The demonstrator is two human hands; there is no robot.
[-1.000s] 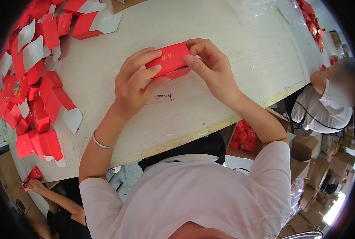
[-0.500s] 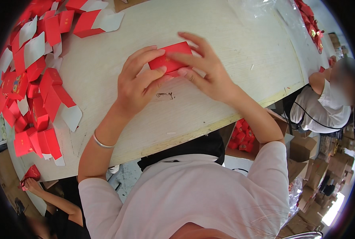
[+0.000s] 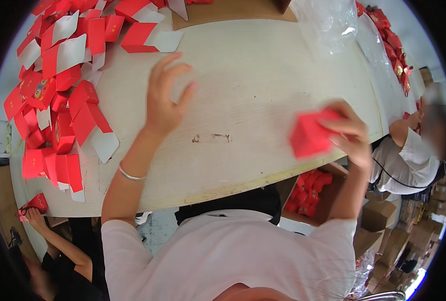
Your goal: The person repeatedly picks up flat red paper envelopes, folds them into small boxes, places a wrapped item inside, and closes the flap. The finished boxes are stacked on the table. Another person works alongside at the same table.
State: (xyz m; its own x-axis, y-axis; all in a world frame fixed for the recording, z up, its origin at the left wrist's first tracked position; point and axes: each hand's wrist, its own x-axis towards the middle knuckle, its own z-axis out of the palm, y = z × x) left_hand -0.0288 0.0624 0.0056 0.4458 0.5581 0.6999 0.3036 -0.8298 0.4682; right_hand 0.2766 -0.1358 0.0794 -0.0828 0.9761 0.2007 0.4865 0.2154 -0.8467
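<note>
The right hand (image 3: pixel 351 133) holds a small red box (image 3: pixel 310 134) at the near right edge of the bench (image 3: pixel 263 85), its grip closed around the box's right side with the fingers (image 3: pixel 346 131) wrapped over the top and front. The box is blurred, so its exact folds cannot be told, but it looks like thin folded card: light, fairly stiff along the creases and easy to crush or dent on the flat faces. It probably handles best when held by 2 opposite edges or corners, with gentle pressure rather than a squeeze across the hollow middle; the glossy red surface may be a little slippery. The left hand (image 3: pixel 165 98) hovers over the bare middle of the bench, well apart from the box, its grip wide with fingers spread and holding nothing. It is nearest to the pile of flat red cards (image 3: pixel 65 100) heaped along the far left side of the bench, many showing white flaps. These flats look thin and bendy, best lifted by an edge. A metal bangle (image 3: pixel 131 175) sits on the left wrist. Below the bench's near edge, just under the held box, a cardboard carton (image 3: pixel 310 193) holds more red boxes. A clear plastic bag (image 3: pixel 333 20) lies at the far right of the bench. Another person in a white shirt (image 3: pixel 408 160) sits beyond the bench's right end.
</note>
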